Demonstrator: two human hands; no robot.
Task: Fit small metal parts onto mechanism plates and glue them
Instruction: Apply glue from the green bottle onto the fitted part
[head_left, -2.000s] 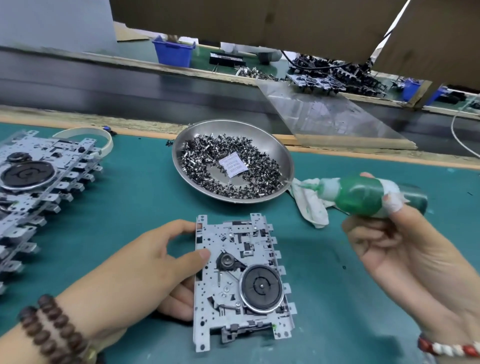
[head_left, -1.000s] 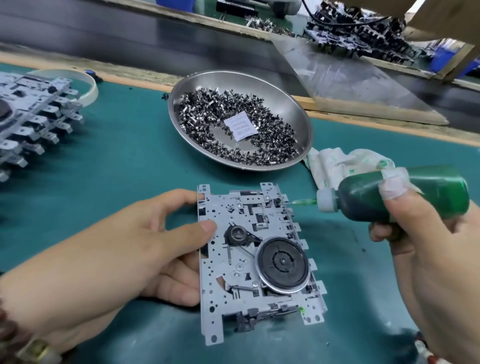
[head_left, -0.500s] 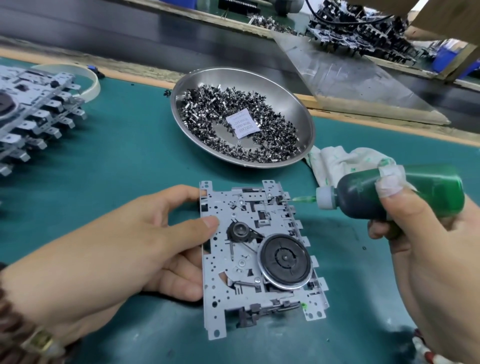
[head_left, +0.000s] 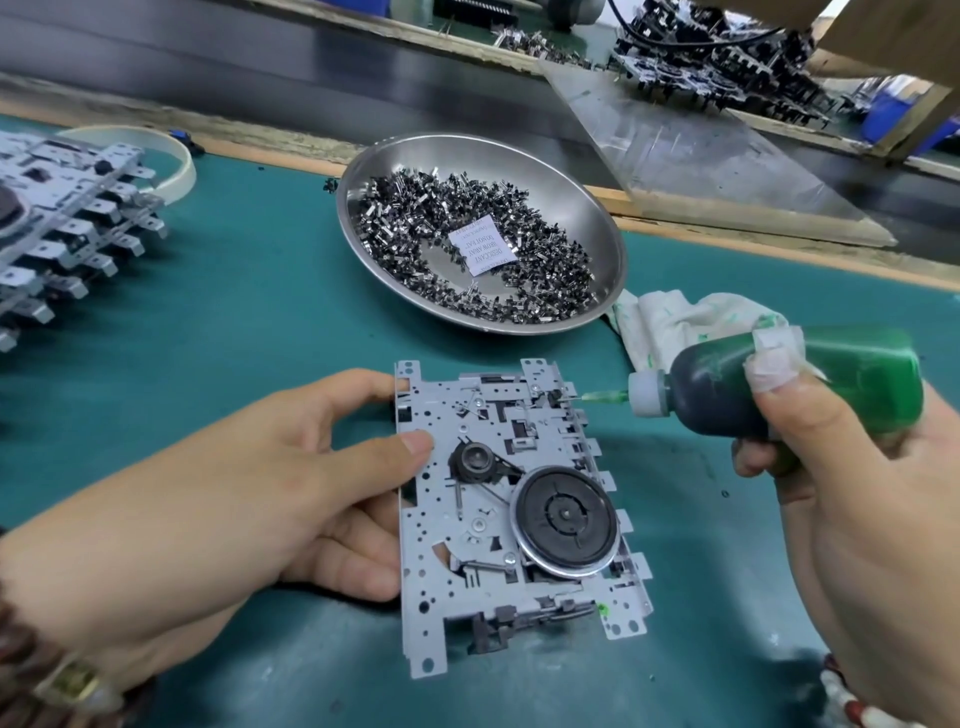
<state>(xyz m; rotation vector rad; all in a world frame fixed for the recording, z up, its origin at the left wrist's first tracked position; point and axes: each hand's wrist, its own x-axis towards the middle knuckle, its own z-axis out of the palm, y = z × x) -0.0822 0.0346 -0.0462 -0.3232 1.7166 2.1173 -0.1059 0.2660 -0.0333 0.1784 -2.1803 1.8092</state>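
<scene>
A grey metal mechanism plate (head_left: 467, 551) with a black flywheel and a small black pulley sits low in the middle, above the green mat. My left hand (head_left: 249, 499) grips its left edge, thumb on top and fingers underneath. My right hand (head_left: 862, 499) holds a green glue bottle (head_left: 800, 384) on its side. The bottle's thin nozzle touches the plate's upper right corner. A green glue dot shows near the plate's lower right corner. A steel bowl (head_left: 597, 208) behind the plate holds several small metal parts and a white desiccant packet.
A stack of mechanism plates (head_left: 67, 223) lies at the left, with a white band beside it. A green-stained white rag (head_left: 675, 322) lies right of the bowl. A dark conveyor runs along the back, with a clear plastic sheet (head_left: 701, 145) leaning over it.
My right hand brought the glue bottle down and left until its nozzle reached the plate's upper right corner. My left hand has kept its hold on the plate, and the view has tilted down closer.
</scene>
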